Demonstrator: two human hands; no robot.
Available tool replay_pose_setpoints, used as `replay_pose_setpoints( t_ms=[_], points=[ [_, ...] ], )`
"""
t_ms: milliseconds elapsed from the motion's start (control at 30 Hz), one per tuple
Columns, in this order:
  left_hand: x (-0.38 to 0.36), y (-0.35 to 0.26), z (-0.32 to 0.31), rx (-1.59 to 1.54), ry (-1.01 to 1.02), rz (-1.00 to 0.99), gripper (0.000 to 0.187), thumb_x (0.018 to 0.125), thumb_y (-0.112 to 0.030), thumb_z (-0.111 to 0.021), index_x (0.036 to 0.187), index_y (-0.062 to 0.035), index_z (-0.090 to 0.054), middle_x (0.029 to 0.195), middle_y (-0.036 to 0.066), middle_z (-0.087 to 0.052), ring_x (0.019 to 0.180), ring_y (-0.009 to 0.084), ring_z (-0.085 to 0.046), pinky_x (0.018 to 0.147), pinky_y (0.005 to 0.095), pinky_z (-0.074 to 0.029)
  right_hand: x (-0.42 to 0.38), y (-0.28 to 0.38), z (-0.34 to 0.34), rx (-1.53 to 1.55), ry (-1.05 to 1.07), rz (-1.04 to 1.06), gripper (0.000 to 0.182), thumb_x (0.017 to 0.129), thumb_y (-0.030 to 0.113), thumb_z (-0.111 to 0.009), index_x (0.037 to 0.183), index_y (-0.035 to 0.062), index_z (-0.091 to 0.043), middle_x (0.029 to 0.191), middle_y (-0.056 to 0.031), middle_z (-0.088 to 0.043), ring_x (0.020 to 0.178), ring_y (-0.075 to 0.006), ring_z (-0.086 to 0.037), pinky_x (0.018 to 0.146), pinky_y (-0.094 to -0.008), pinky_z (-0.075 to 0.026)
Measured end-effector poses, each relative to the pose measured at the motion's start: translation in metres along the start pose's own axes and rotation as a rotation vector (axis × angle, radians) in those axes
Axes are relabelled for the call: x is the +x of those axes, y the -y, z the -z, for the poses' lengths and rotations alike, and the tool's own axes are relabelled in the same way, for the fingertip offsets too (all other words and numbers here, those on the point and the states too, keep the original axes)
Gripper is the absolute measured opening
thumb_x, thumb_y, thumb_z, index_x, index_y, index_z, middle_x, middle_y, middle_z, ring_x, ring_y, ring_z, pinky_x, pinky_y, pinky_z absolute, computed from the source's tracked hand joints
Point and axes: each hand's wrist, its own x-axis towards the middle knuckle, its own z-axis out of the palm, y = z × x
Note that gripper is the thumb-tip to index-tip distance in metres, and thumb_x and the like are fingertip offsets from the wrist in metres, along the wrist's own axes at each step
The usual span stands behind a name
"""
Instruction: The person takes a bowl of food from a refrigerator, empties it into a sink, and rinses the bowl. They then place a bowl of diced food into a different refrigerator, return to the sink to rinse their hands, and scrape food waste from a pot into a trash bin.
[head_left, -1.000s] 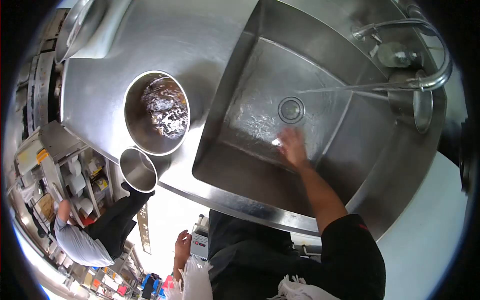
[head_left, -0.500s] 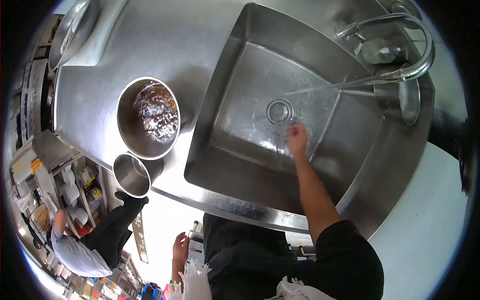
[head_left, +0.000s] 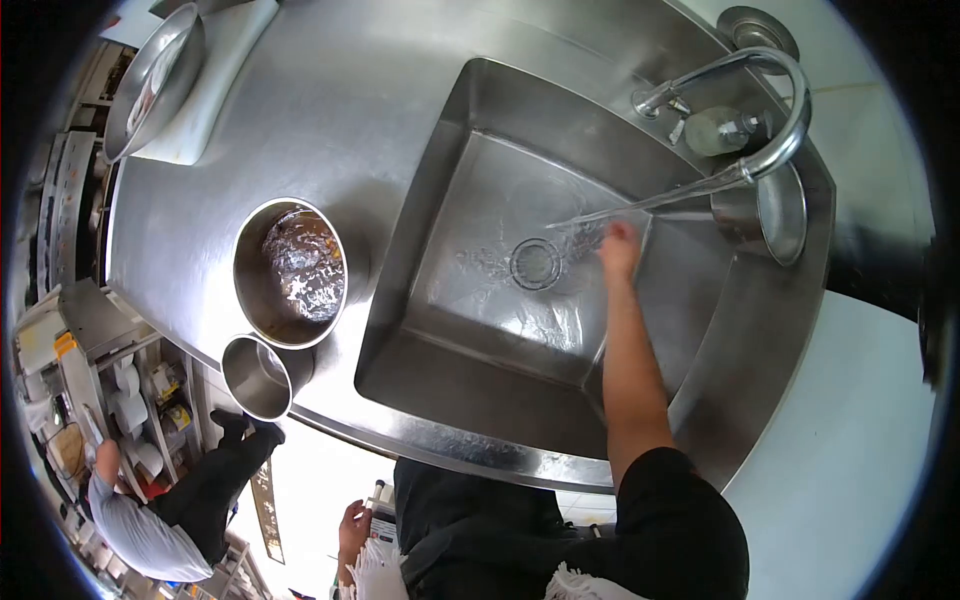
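Observation:
My right hand (head_left: 619,248) reaches into the steel sink (head_left: 480,360), close beside the stream of water (head_left: 640,206) from the curved faucet (head_left: 790,120). Its fingers look curled and are slightly blurred, so what they hold, if anything, cannot be made out. The round drain (head_left: 535,264) lies to the left of this hand, with water spreading around it. Low by my body, past the counter's front edge, hangs my left hand (head_left: 354,528), its fingers loosely bent and apart with nothing in them.
A large steel pot (head_left: 243,285) with plastic-wrapped contents and a smaller pot (head_left: 238,385) stand left of the sink. A soap bottle (head_left: 715,132) and a metal container (head_left: 785,215) are near the faucet. Another person (head_left: 150,530) is at the lower left.
My right hand has moved up and right in the sink, nearer the water stream. The view has shifted slightly. My left hand remains low beside my body.

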Motion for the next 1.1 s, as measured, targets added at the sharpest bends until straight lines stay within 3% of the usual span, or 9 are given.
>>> replay_pose_setpoints(
  t_ms=[100,167,267,367,467,667,733,1033,1100],
  points=[
    [0.016,0.028,-0.004,-0.001,-0.095,-0.147,0.043,0.095,-0.026,-0.066,0.131,-0.0043,-0.058,0.107,0.010,-0.068,0.081,0.0171,-0.065,0.067,0.0299,-0.055,0.078,-0.024,0.032,0.433,-0.108,-0.295,0.019,0.087,0.012,-0.058,0.100,-0.0006,-0.063,0.089,-0.0081,-0.064,0.080,-0.0205,-0.062,0.061,-0.0385,-0.051],
    [0.018,0.032,-0.007,-0.014,-0.137,-0.197,0.042,0.095,-0.027,-0.066,0.131,-0.0055,-0.059,0.102,0.006,-0.068,0.075,0.0136,-0.063,0.062,0.0277,-0.055,0.071,0.052,0.049,0.385,-0.329,-0.174,0.019,0.089,0.012,-0.056,0.097,-0.0040,-0.061,0.091,-0.0120,-0.065,0.081,-0.0257,-0.062,0.066,-0.0431,-0.049],
    [0.012,0.024,-0.006,0.009,-0.091,-0.135,0.043,0.095,-0.027,-0.066,0.132,-0.0057,-0.058,0.102,0.007,-0.068,0.076,0.0138,-0.064,0.063,0.0287,-0.056,0.061,0.106,0.060,-0.020,-0.696,0.450,0.022,0.091,0.015,-0.056,0.097,-0.0056,-0.060,0.097,-0.0181,-0.066,0.089,-0.0331,-0.063,0.076,-0.0463,-0.049],
    [0.002,0.002,-0.005,-0.024,0.006,-0.034,0.045,0.097,-0.024,-0.064,0.135,-0.0012,-0.053,0.111,0.013,-0.067,0.088,0.0181,-0.066,0.073,0.0306,-0.054,0.082,0.088,0.036,-0.134,-0.732,0.476,0.027,0.093,0.020,-0.060,0.100,-0.0053,-0.062,0.102,-0.0227,-0.065,0.098,-0.0384,-0.061,0.086,-0.0469,-0.047],
    [-0.008,-0.017,-0.005,0.032,-0.018,-0.039,0.044,0.099,-0.018,-0.061,0.136,0.0020,-0.050,0.115,0.016,-0.067,0.098,0.0226,-0.068,0.082,0.0319,-0.054,0.073,0.015,-0.005,-0.530,-0.217,0.629,0.028,0.092,0.021,-0.064,0.105,-0.0041,-0.063,0.105,-0.0216,-0.065,0.101,-0.0377,-0.061,0.089,-0.0460,-0.048],
    [0.028,0.061,-0.004,0.007,-0.109,-0.144,0.044,0.095,-0.031,-0.065,0.131,-0.0052,-0.059,0.104,0.011,-0.068,0.077,0.0161,-0.065,0.066,0.0299,-0.056,0.055,-0.028,0.001,-0.173,-0.171,0.295,0.025,0.093,0.020,-0.063,0.107,-0.0005,-0.064,0.101,-0.0156,-0.066,0.096,-0.0282,-0.064,0.080,-0.0374,-0.053],
    [0.041,0.067,-0.007,0.027,-0.073,-0.153,0.045,0.096,-0.030,-0.065,0.133,-0.0056,-0.057,0.107,0.011,-0.067,0.086,0.0173,-0.065,0.068,0.0306,-0.057,0.035,0.018,0.013,0.235,-0.068,-0.222,0.020,0.095,0.020,-0.061,0.105,0.0026,-0.064,0.096,-0.0115,-0.066,0.086,-0.0222,-0.065,0.070,-0.0326,-0.055],
    [0.017,-0.017,-0.014,0.005,0.012,-0.086,0.047,0.098,-0.030,-0.063,0.137,-0.0061,-0.052,0.115,0.013,-0.065,0.095,0.0195,-0.065,0.074,0.0324,-0.057,-0.043,0.083,-0.014,1.248,0.705,-0.481,0.024,0.097,0.027,-0.061,0.099,0.0030,-0.062,0.084,-0.0080,-0.062,0.077,-0.0210,-0.065,0.068,-0.0377,-0.056],
    [0.021,-0.012,-0.010,-0.018,-0.002,-0.098,0.047,0.098,-0.031,-0.063,0.137,-0.0053,-0.053,0.114,0.013,-0.065,0.096,0.0195,-0.065,0.074,0.0321,-0.057,-0.062,0.107,0.011,0.922,0.502,-0.455,0.021,0.100,0.025,-0.057,0.100,0.0046,-0.063,0.088,-0.0079,-0.064,0.079,-0.0194,-0.064,0.071,-0.0351,-0.054]
  ],
)
